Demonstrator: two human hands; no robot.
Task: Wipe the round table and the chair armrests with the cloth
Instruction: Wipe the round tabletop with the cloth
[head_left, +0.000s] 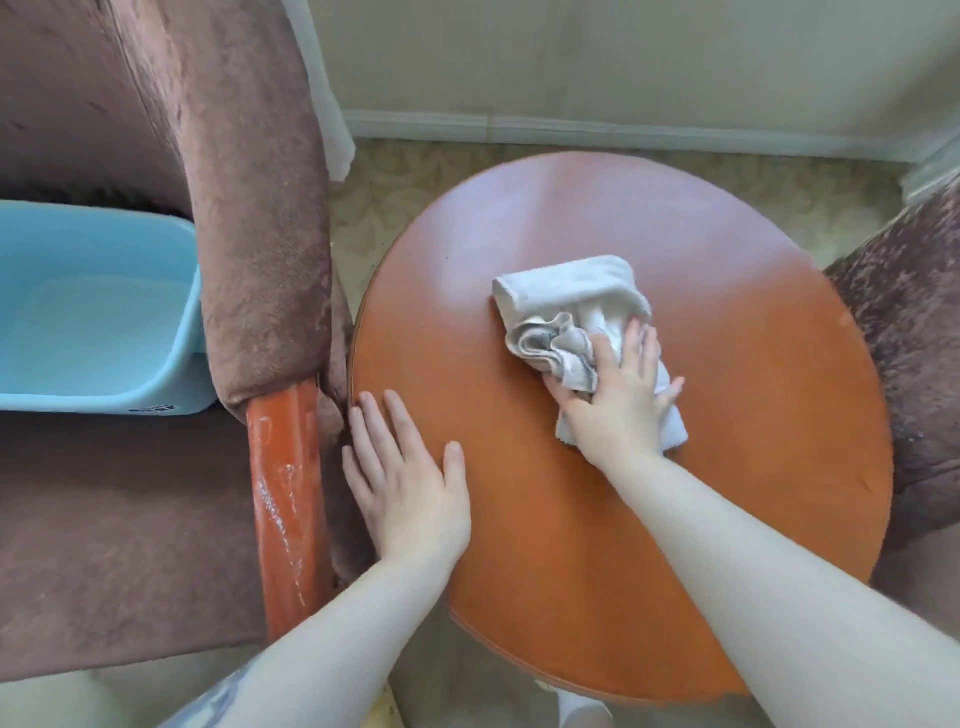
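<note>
The round orange-brown table (727, 467) fills the middle of the view. A crumpled white cloth (566, 312) lies near its centre. My right hand (618, 400) presses down on the cloth's near part, fingers spread over it. My left hand (405, 478) rests flat on the table's left edge, fingers apart, holding nothing. To the left stands a brown velvet chair whose glossy orange wooden armrest (285, 499) looks wet and runs beside the table.
A light blue plastic basin (104, 312) with water sits on the left chair's seat. A second brown upholstered chair (904, 338) touches the table's right side. A pale wall and baseboard (571, 127) run behind, with patterned flooring under the table.
</note>
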